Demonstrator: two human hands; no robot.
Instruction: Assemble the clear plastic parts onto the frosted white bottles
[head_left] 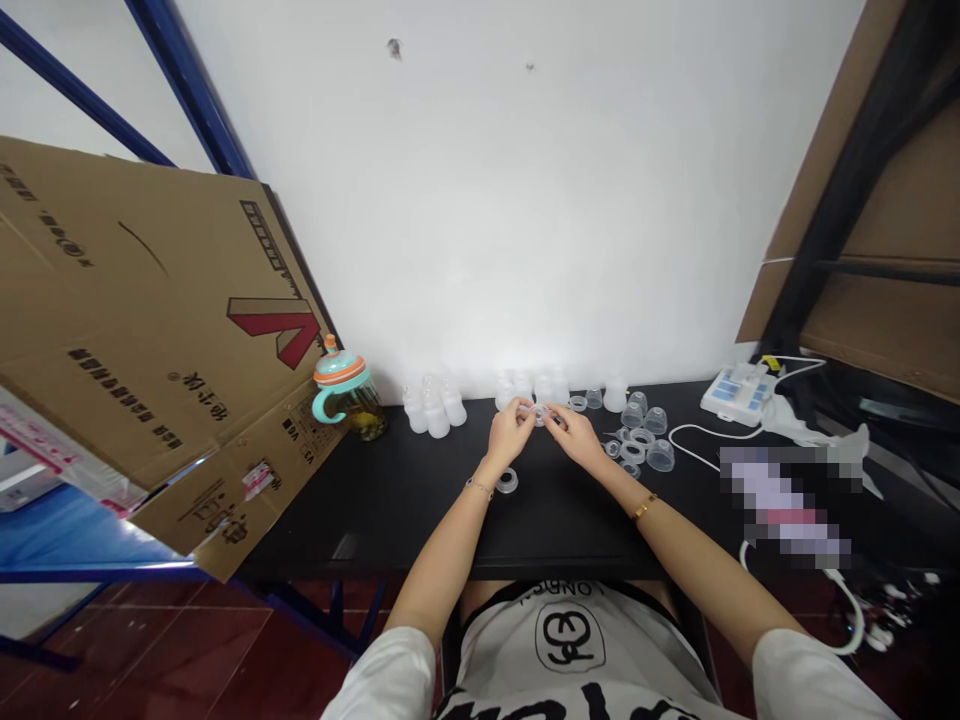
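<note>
We find the left hand (511, 430) and right hand (576, 436) pinching a translucent ring-like part (539, 411) over the worktop (405, 500), before white bottles (555, 387); even, light fingertip pressure should prevent tilting.

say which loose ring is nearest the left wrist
The ring lying alone beside the left wrist; the other loose rings lie near clear cups.

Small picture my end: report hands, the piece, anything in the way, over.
Left hand and right hand fingering small translucent piece. Loose ring close by left wrist. Domed covers off to right.
</note>
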